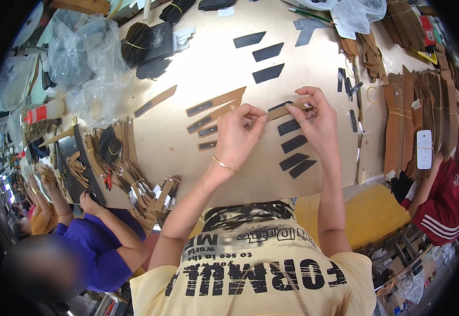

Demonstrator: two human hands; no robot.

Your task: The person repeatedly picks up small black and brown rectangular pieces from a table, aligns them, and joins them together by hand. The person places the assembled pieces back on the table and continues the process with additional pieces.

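Observation:
A narrow brown strip (279,112), leather-like, is stretched between my two hands above the middle of the table. My left hand (240,132) pinches its left end, and my right hand (317,120) grips the right end between thumb and fingers. Below the strip lie several small black slanted pieces, among them one black piece (294,144) between my forearms. Farther off rests another black piece (268,72). Beside my left hand are several brown strips with dark patches, such as one brown strip (214,101); a separate brown strip (156,100) lies farther left.
Bundled brown pieces (399,124) line the table's right side. Crumpled clear plastic (84,58) and a black bundle (139,43) sit at the far left. A person in purple (103,247) works at my left; a person in a red sleeve (440,195) is at the right.

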